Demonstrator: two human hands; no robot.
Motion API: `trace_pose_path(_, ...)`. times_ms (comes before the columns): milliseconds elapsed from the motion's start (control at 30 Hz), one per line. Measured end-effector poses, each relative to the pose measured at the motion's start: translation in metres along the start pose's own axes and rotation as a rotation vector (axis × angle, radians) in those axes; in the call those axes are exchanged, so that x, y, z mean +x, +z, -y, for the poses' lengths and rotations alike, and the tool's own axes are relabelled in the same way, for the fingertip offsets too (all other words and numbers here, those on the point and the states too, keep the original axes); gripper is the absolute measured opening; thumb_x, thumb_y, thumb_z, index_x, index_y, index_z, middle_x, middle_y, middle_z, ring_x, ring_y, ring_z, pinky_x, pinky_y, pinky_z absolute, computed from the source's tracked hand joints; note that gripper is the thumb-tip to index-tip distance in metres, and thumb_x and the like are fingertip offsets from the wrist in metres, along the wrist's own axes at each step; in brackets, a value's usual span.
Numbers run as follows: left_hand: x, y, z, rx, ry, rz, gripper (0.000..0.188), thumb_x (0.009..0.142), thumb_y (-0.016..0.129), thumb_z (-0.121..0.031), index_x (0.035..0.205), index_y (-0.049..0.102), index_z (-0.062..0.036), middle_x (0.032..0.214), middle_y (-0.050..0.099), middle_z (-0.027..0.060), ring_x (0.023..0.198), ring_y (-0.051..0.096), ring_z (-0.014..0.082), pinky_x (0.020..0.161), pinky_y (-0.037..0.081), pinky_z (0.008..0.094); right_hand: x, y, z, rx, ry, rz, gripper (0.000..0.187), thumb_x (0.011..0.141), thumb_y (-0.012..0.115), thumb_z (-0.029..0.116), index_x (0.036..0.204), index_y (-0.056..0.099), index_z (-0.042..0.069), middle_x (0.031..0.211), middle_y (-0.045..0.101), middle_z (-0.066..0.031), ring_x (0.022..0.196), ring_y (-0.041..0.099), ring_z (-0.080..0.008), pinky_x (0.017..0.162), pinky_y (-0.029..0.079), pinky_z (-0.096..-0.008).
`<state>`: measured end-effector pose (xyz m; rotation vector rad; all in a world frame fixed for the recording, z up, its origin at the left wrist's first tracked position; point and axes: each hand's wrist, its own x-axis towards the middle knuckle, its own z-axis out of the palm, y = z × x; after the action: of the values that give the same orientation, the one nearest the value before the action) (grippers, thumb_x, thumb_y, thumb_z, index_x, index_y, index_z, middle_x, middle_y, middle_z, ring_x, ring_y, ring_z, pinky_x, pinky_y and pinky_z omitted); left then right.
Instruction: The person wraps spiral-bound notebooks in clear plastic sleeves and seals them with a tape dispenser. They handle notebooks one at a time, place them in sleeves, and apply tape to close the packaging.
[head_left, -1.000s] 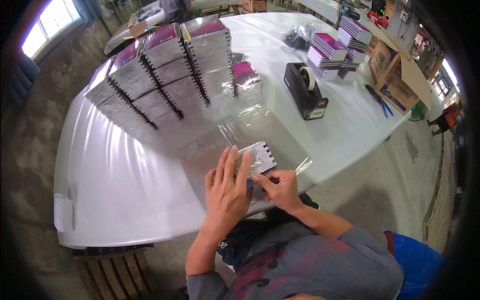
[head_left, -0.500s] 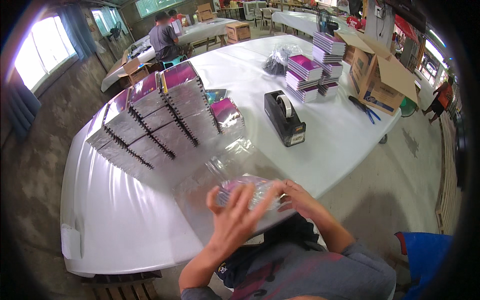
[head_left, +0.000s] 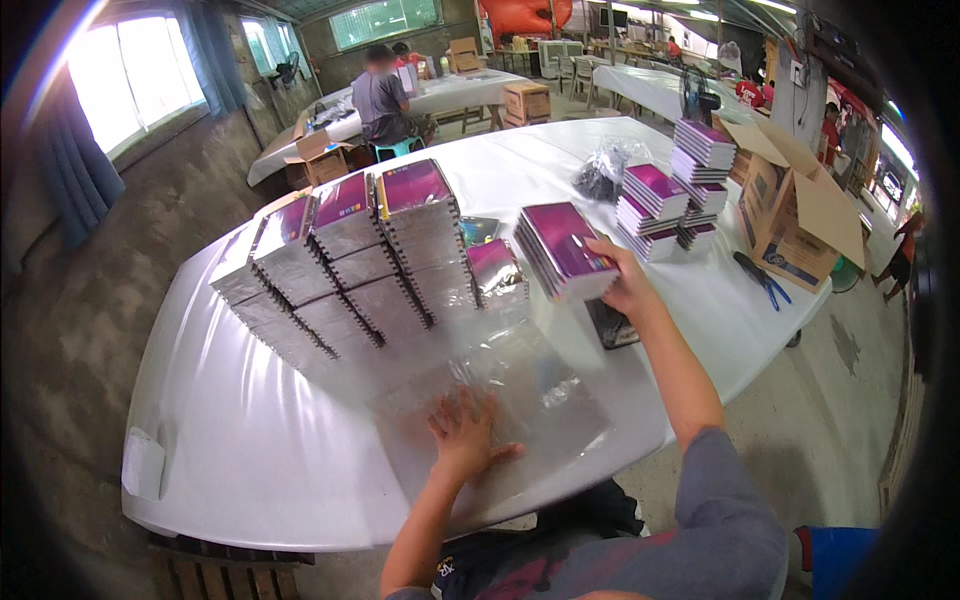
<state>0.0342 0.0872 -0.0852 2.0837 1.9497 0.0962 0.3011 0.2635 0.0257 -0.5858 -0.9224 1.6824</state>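
Observation:
In my right hand (head_left: 622, 276) is a stack of purple-covered notebooks (head_left: 566, 240), gripped at its near right side and held over the black tape dispenser (head_left: 612, 328), which it mostly hides. My left hand (head_left: 464, 436) lies with fingers spread on a pile of clear plastic sheets or bags (head_left: 560, 405) at the table's near side; I cannot tell which they are. Just beyond the plastic stand tall rows of spiral-bound notebooks (head_left: 415, 188) with shiny wrapped sides. A lower purple notebook stack (head_left: 496, 268) sits at their right end.
Farther back on the white table (head_left: 270, 450) are more notebook stacks (head_left: 652, 190), a clear plastic bag with dark contents (head_left: 602, 172), blue-handled pliers (head_left: 764, 282) and an open cardboard box (head_left: 800, 220). Beyond, a person (head_left: 382, 100) sits at another table.
My hands were together around a purple item in clear plastic. Now they are apart: the right has carried a notebook stack up and away, the left has flattened onto the plastic.

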Motion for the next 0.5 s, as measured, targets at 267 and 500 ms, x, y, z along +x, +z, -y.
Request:
trace_pose_path(267,0.008,-0.028,0.001,0.056,0.081,0.158,0.111,0.056,0.071,-0.070,0.146,0.026,-0.0244,0.152,0.012,0.0209,0.137,0.005,0.0526,0.103,0.013,0.0692,0.131,-0.022,-0.074,-0.166,0.042,0.106,0.039,0.082,0.062,0.020,0.117,0.055,0.006,0.104,0.061,-0.0050,0.094,0.057,-0.0156,0.082,0.044,-0.0279)
trace_pose_path(500,0.004,-0.033,-0.004,0.062,0.075,0.184,0.105,0.058,0.074,-0.063,0.144,0.029,-0.0220,0.151,0.013,0.0227,0.136,0.007,0.0531,0.104,0.014,0.0676,0.139,-0.034,-0.105,-0.473,0.206,0.022,0.064,0.078,0.059,0.042,0.134,0.046,0.014,0.134,0.043,-0.0068,0.128,0.035,-0.0227,0.102,0.027,-0.0499)
